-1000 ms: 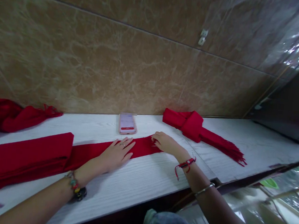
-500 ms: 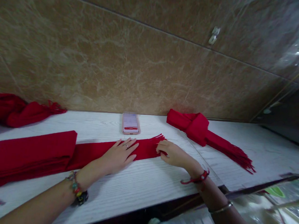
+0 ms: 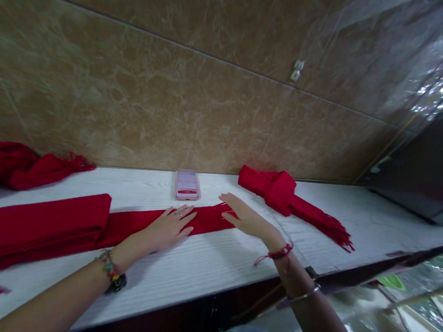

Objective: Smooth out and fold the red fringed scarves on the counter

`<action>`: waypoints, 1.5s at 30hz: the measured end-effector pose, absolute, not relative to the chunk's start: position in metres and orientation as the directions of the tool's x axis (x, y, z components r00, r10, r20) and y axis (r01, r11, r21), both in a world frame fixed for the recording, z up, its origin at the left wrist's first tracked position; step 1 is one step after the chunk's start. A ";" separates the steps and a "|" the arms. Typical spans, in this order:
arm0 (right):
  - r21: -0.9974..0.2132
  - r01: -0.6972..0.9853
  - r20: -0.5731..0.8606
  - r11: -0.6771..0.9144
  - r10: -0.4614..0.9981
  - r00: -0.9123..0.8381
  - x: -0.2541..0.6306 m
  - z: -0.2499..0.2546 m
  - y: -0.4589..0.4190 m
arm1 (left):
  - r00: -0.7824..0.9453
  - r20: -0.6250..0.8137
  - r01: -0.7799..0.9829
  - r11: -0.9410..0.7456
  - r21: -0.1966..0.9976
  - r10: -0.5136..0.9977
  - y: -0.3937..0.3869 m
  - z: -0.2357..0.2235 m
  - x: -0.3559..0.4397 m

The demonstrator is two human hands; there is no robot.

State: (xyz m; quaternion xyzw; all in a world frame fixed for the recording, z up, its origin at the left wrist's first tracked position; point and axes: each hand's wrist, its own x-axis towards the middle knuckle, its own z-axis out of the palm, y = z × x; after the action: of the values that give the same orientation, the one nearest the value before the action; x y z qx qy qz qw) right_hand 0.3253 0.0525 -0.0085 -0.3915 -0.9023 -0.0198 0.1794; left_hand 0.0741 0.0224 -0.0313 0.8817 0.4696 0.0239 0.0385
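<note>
On the white counter (image 3: 197, 267), the open left hand (image 3: 165, 229) flattens a long red cloth scarf (image 3: 208, 221) — the right hand (image 3: 248, 218) has just uncurled, loose over its fringe (image 3: 223, 206).

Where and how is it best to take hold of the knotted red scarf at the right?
Probably by the thick knot, pinched from above and in front: it is compact and raised, while the fringe lies loose and the wall stands close behind.
</note>
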 end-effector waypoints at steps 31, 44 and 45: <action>-0.095 0.788 0.103 0.608 0.794 -0.600 0.279 -0.057 0.080 | 0.354 0.006 0.920 -0.350 0.178 0.935 0.006 -0.021 0.067; -0.138 0.588 0.333 0.797 0.597 -0.730 0.182 0.052 0.038 | 0.054 0.072 0.954 -0.072 0.290 0.996 -0.053 0.094 -0.117; -0.140 0.552 0.336 0.822 0.564 -0.754 0.163 0.060 0.030 | -0.018 0.029 0.961 0.009 0.275 0.999 -0.055 0.090 -0.137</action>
State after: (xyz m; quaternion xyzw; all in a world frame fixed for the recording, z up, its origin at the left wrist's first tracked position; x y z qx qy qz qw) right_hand 0.1631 0.0300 0.0600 -0.2980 -0.9364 0.0157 0.1846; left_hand -0.1374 -0.0546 0.0897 0.6952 0.7051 0.1091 0.0872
